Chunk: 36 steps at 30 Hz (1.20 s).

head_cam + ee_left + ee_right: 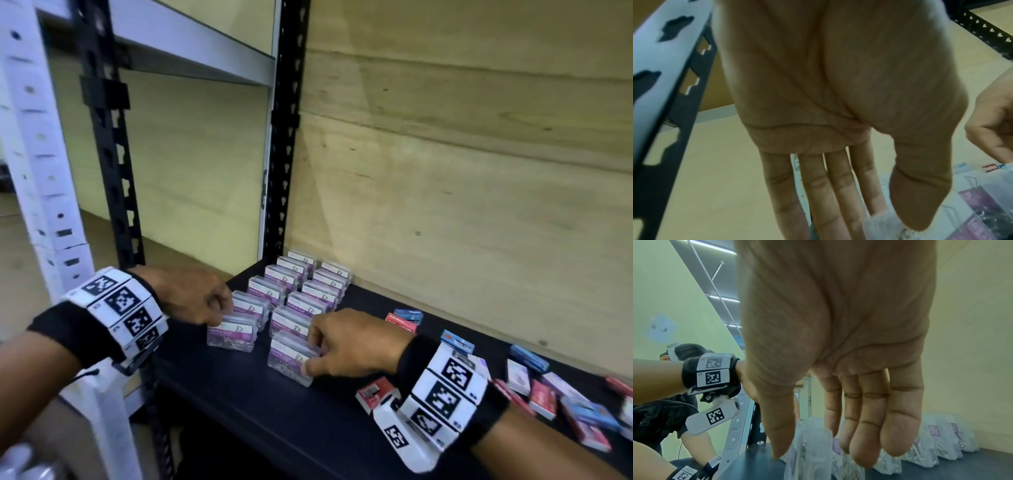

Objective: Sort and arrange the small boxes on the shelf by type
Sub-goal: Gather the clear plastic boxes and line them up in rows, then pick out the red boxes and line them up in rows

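Note:
Two rows of clear paper clip boxes (310, 286) with purple labels stand at the left end of the black shelf (239, 414). My left hand (222, 317) pinches the top of the front box of the left row (233, 337). In the left wrist view the thumb (920, 203) lies over this clear box (877, 227). My right hand (313, 353) grips the front box of the right row (287, 363), thumb in front and fingers behind. The right wrist view shows that box (812, 443) between thumb and fingers.
Small red, blue and white boxes (548, 394) lie scattered on the shelf to the right, one red box (375, 392) just beside my right wrist. A black slotted post (113, 154) rises at the left. A plywood wall (462, 171) backs the shelf.

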Each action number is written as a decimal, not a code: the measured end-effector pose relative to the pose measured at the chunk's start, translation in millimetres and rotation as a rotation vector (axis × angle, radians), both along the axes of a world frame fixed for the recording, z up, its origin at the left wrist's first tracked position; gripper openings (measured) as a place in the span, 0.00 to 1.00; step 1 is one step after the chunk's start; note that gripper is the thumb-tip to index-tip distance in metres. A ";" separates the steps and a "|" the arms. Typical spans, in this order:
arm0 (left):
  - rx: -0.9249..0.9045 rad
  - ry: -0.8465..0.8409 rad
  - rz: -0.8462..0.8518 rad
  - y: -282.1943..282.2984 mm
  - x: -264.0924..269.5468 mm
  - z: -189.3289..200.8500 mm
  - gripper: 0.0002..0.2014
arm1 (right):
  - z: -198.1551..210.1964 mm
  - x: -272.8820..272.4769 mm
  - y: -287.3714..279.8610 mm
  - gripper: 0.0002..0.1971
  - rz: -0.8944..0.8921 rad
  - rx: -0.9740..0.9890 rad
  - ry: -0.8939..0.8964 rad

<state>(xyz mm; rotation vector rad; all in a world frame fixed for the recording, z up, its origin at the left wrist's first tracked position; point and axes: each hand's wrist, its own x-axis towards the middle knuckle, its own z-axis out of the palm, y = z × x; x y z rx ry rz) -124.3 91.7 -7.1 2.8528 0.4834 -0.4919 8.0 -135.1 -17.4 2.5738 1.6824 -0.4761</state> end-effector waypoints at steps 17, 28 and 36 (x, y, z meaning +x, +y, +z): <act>0.075 -0.090 -0.066 -7.4 6.5 -2.6 0.17 | 5.6 -1.5 -2.0 0.15 0.138 0.099 -0.015; 0.132 -0.093 -0.091 -6.2 7.9 -2.3 0.16 | -0.7 -7.1 10.6 0.16 0.152 0.124 -0.045; 0.133 -0.118 -0.093 -5.1 9.7 2.2 0.17 | -6.4 -3.4 13.2 0.16 0.166 0.151 -0.044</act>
